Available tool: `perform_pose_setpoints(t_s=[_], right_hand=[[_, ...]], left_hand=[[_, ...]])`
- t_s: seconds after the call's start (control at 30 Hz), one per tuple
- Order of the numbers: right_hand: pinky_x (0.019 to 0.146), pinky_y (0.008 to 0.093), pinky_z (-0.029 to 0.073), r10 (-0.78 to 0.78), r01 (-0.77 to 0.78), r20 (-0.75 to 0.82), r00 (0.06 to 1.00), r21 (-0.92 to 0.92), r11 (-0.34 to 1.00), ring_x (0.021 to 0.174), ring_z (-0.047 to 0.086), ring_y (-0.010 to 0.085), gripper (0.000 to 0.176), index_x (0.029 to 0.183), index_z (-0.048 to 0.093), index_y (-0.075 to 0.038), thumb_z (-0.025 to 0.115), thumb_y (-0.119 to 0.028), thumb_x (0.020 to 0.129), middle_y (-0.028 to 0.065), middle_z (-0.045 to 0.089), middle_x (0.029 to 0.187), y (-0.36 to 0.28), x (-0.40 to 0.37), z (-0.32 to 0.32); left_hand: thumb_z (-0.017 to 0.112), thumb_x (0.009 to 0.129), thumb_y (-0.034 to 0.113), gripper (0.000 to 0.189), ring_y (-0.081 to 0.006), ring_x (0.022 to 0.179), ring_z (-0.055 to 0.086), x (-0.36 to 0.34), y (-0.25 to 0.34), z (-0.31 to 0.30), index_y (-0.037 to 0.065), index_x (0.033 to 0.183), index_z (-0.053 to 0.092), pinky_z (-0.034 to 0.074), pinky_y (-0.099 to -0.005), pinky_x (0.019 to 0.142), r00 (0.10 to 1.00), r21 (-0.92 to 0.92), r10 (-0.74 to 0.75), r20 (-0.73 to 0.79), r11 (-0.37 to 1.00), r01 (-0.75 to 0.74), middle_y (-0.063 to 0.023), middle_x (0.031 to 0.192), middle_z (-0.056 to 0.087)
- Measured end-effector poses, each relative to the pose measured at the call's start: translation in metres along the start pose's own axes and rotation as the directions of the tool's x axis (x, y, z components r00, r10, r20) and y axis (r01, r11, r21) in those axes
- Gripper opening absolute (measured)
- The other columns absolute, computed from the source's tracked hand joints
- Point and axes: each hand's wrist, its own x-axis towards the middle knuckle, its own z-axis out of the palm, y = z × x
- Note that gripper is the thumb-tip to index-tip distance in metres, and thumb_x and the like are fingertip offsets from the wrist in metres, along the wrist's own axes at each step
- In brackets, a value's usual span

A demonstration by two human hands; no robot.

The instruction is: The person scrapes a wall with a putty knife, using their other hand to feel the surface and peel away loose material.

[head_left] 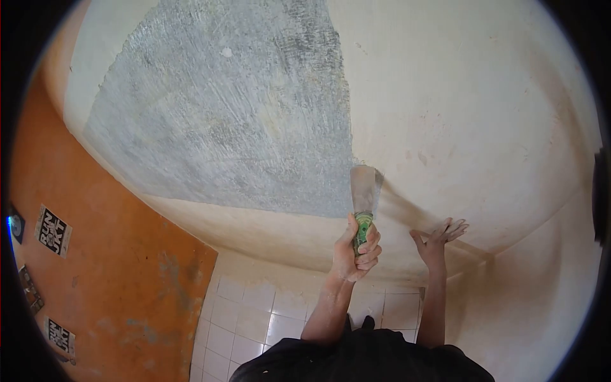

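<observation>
My left hand (357,250) is closed round the green handle of a scraper (363,190), palm side towards me. The scraper's wide metal blade points up and lies at the lower right corner of a rough grey bared patch (235,108) on the wall. Further right, my right hand (438,239) holds nothing; its fingers are spread and it rests against the cream wall (445,114). A ragged edge divides the grey patch from the cream coating around it.
An orange surface (121,254) with black and white stickers (53,230) stands at the left. White floor tiles (245,309) show below, by my dark clothing (363,360). Towards the right, the wall meets another in a corner, and a dark object (600,196) sits at the far right edge.
</observation>
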Motion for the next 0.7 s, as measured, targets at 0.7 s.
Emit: perform_pose_setpoints(t_s=[0.7], right_hand=[[0.099, 0.0653, -0.015, -0.007, 0.008, -0.016, 1.000, 0.047, 0.999, 0.128, -0.033, 0.0499, 0.117, 0.142, -0.021, -0.006, 0.066, -0.051, 0.080, 0.0372, -0.029, 0.139, -0.001, -0.001, 0.002]], left_hand=[[0.028, 0.095, 0.057, 0.057, -0.0041, 0.037, 0.022, -0.005, 0.008, -0.008, 0.005, 0.078, 0.047, 0.015, -0.0176, 0.030, 0.997, -0.024, -0.075, 0.013, 0.997, 0.075, 0.0030, 0.055, 0.033]])
